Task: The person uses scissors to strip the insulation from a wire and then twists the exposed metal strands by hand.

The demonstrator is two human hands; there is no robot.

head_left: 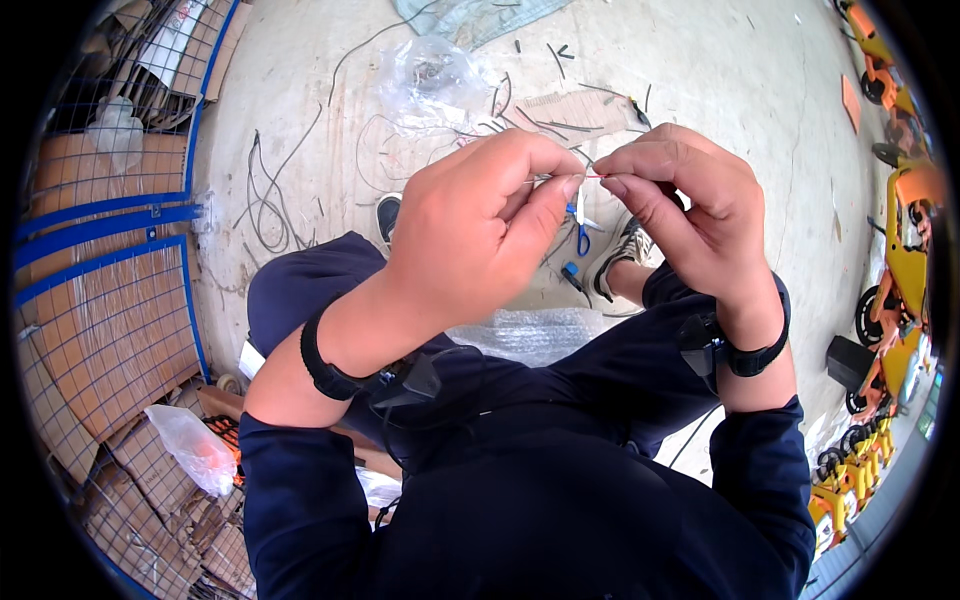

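Note:
A thin red wire (596, 176) spans the small gap between my two hands, held up above the floor. My left hand (475, 220) pinches one end between thumb and forefinger. The other end is gripped the same way by my right hand (705, 205). The wire's ends are hidden by the fingertips. Below the hands, between my feet, lie scissors with blue handles (583, 238) and a small blue-and-black tool (574, 275) whose kind I cannot make out. Each wrist wears a black band with a dark device on it.
Loose dark cables (268, 205) and short offcuts are strewn over the concrete. Ahead lie a clear plastic bag (430, 80) and a flat cardboard piece (570, 112). A blue wire-mesh cage (115, 225) with cardboard stands left. Yellow-and-orange wheeled machines (905, 240) line the right.

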